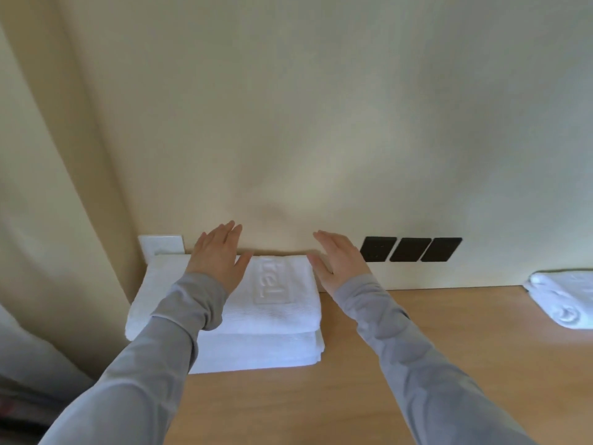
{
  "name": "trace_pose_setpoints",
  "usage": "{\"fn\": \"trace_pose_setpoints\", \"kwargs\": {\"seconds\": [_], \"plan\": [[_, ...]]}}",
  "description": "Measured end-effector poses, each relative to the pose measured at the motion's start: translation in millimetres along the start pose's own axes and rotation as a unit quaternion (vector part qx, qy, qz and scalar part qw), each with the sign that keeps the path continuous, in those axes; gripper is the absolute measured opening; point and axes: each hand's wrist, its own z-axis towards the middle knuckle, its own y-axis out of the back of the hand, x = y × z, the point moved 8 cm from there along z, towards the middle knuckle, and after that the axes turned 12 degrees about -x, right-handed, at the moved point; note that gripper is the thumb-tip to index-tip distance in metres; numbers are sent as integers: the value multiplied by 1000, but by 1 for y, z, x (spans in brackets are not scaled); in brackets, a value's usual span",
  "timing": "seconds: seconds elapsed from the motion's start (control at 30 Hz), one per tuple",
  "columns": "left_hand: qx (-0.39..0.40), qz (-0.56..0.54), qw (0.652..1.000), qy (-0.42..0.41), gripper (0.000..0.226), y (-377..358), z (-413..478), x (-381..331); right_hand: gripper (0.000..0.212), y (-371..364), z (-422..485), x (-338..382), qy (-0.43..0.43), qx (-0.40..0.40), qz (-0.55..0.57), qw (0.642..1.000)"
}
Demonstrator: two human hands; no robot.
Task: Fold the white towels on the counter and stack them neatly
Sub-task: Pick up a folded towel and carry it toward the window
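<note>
A stack of folded white towels [272,319] sits on the wooden counter [321,396] against the wall at the left. The top towel has raised lettering on it. My left hand [218,255] is spread flat with straight fingers over the back left part of the top towel. My right hand [337,260] is also flat with straight fingers, just past the stack's back right corner. Whether either palm touches the cloth I cannot tell. Both arms wear grey sleeves. Another white towel [564,297], loosely rolled, lies at the counter's far right edge of view.
Three black wall sockets [410,249] sit low on the cream wall right of my right hand. A white wall plate [162,245] shows behind the stack. A pale curtain [48,187] hangs at the left. Bare wood runs between the stack and the rolled towel.
</note>
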Motion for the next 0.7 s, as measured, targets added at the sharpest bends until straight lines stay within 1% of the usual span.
{"fn": "trace_pose_setpoints", "kwargs": {"seconds": [0.17, 0.33, 0.47, 0.7], "plan": [[-10, 19, 999, -34, 58, 16, 0, -61, 48, 45, -21, -38, -18, -31, -16, 999], [-11, 54, 995, -86, 59, 23, -5, -152, 48, 103, -51, -93, -43, -62, -20, 997], [-21, 61, 989, -133, 59, 23, -15, -247, 49, 161, -90, -156, -75, -90, -41, 992], [-19, -14, 975, -221, 59, 12, -52, -438, 49, 281, -185, -283, -157, -132, -95, 974]]}}
